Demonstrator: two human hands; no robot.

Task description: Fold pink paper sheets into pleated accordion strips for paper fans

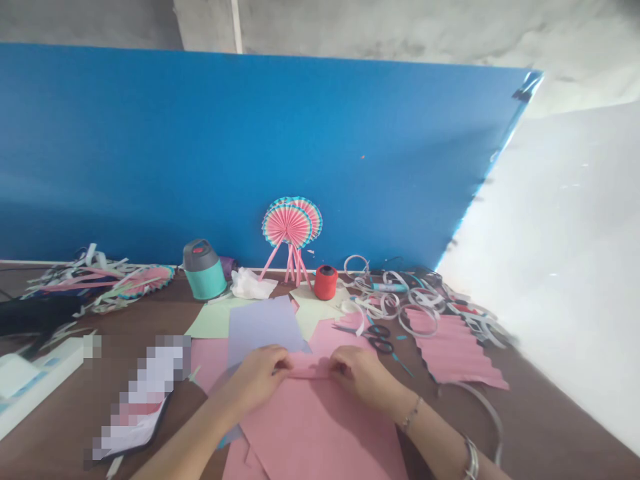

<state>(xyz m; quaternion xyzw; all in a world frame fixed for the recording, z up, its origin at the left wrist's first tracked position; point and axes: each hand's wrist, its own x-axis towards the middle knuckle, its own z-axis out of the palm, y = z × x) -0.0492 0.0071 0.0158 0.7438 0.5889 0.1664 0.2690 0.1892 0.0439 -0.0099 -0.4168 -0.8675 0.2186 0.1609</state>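
Observation:
Between my two hands runs a narrow folded band of pink paper [310, 367]. My left hand [257, 377] pinches its left end, fingers closed, and my right hand [365, 379] pinches the right end the same way. Below it spreads a flat pink sheet [325, 427]; I cannot tell whether band and sheet are one piece. A lilac sheet [263, 327] lies just beyond my left hand, over pale green paper [213, 320]. Black-handled scissors [381, 345] rest beyond my right hand. To the right is a pleated pink sheet [457, 347].
Round pleated paper fans [289, 227] lean on the blue partition [350, 133]. Beside them stand a red spool of thread [326, 285] and a teal-grey container [205, 277]. Curled white strips [420, 313] clutter the right. A pixelated phone-like object [145, 407] lies left.

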